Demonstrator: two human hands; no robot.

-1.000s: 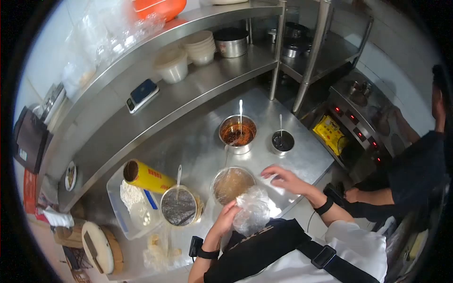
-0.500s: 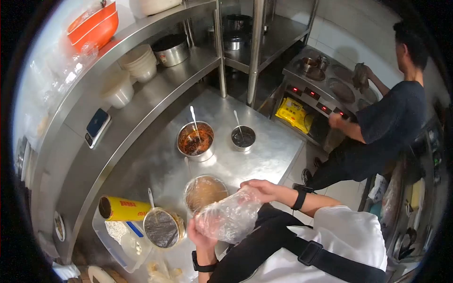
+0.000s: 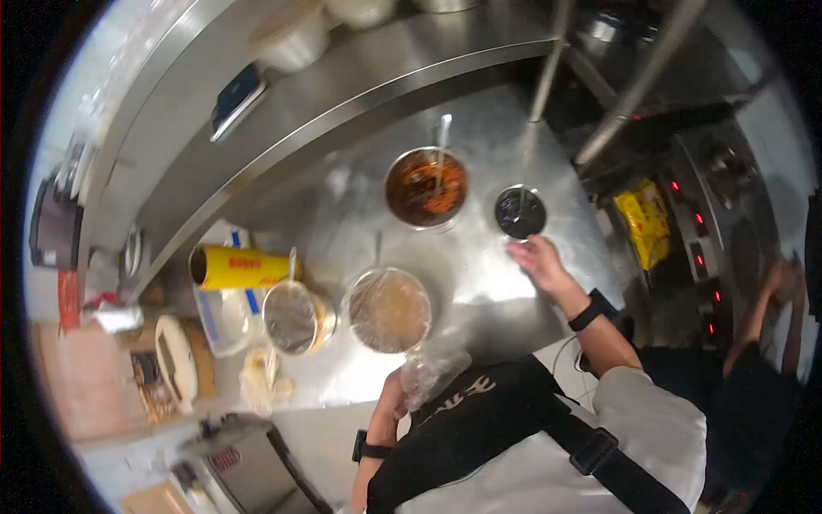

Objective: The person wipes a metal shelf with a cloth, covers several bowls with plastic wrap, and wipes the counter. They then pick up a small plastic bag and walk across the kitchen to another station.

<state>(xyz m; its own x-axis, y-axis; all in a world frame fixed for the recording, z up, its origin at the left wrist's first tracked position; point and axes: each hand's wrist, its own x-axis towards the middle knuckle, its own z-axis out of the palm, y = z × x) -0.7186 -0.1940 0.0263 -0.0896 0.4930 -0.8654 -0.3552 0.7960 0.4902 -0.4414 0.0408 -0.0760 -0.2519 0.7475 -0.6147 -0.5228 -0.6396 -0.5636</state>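
Observation:
My right hand (image 3: 541, 263) reaches out with its fingers stretched to the near rim of a small metal bowl of dark sauce (image 3: 520, 212); blur hides whether they touch it. A spoon stands in that bowl. My left hand (image 3: 391, 397), near the table's front edge, is closed on a crumpled clear plastic bag (image 3: 432, 368). Just beyond it sits a round bowl with tan contents (image 3: 390, 310), seemingly with clear film over it. Farther back stands a metal bowl of reddish-orange sauce (image 3: 426, 188) with a white-handled spoon in it.
To the left are a film-covered container (image 3: 291, 319), a yellow roll (image 3: 244, 267) and a clear plastic tub (image 3: 224, 325). A metal shelf (image 3: 342, 107) runs along the back. At right, a co-worker's arm (image 3: 762, 304) is beside the cooker with red displays (image 3: 699, 220).
My right hand has let go of the clear plastic and moved right to the dark sauce bowl. My left hand keeps the plastic, lower down. The view has turned and shifted.

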